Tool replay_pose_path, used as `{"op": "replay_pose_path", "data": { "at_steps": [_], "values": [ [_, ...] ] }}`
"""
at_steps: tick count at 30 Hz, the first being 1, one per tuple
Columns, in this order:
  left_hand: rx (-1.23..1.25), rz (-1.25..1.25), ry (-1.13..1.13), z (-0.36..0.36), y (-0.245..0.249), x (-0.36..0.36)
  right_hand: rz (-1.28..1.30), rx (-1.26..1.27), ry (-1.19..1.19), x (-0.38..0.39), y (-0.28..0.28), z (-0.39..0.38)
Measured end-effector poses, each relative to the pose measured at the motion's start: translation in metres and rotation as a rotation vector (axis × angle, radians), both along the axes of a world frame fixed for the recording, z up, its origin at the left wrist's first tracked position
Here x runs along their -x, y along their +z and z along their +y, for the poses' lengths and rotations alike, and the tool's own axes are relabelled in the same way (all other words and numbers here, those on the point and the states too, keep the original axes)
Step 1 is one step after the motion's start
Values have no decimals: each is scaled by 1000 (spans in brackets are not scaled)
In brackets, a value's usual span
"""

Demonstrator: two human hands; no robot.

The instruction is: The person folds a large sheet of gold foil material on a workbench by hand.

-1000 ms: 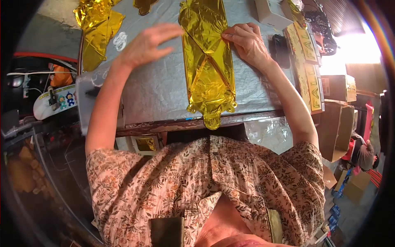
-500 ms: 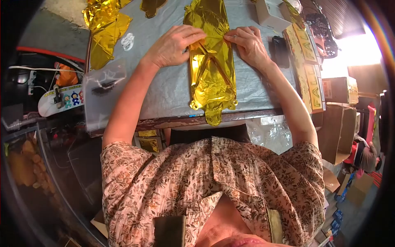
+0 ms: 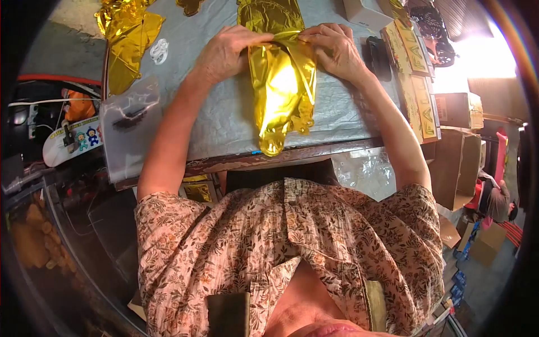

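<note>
A flat gold foil balloon (image 3: 281, 84) lies lengthwise on the table in front of me, its rounded tab at the near edge. My left hand (image 3: 227, 53) pinches its left side between thumb and fingers. Opposite, my right hand (image 3: 336, 50) grips the right side in the same way. A crosswise fold runs between my fingertips, and the near part is raised and shiny. To the left lie more crumpled gold foil (image 3: 126, 48), a coil of white string (image 3: 159, 51) and a clear plastic bag (image 3: 132, 115) with something dark in it.
A black object (image 3: 379, 58) lies right of my right hand. Beyond it are a white box (image 3: 368, 14) and yellow lettered boxes (image 3: 418, 78) along the table's right edge. Cardboard boxes (image 3: 457, 168) stand on the right, with another person (image 3: 497, 199) farther off. A skateboard (image 3: 73, 140) is at left.
The near part of the balloon has lifted and lost its crossed creases, and its tab sits farther from me. A crosswise fold has formed between my hands. The view has shifted slightly.
</note>
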State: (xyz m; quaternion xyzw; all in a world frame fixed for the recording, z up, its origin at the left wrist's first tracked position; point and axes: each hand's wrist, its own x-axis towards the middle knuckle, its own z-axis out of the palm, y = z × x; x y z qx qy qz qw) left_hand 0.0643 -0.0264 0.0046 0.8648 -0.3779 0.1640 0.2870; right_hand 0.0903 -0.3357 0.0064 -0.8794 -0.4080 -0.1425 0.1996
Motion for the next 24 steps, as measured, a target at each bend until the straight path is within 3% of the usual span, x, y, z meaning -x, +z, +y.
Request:
{"op": "replay_pose_path", "data": {
  "at_steps": [5,11,13,17,19,22,24],
  "values": [
    [98,-15,29,9,-12,-11,67,-61,-63,1,-3,2],
    [130,238,206,6,6,0,243,-243,-190,-2,-12,4],
    [129,179,147,10,-12,-10,172,-169,-196,-1,-12,6],
    [183,133,204,-1,-2,5,235,-199,-191,-7,-17,7],
    [150,105,227,1,-9,0,113,-126,-207,-7,-14,10],
    [99,8,217,5,-18,-6,132,-188,-215,-8,-16,14],
    [156,194,298,2,-13,-2,183,-210,-226,-7,-11,17]
  ]
}}
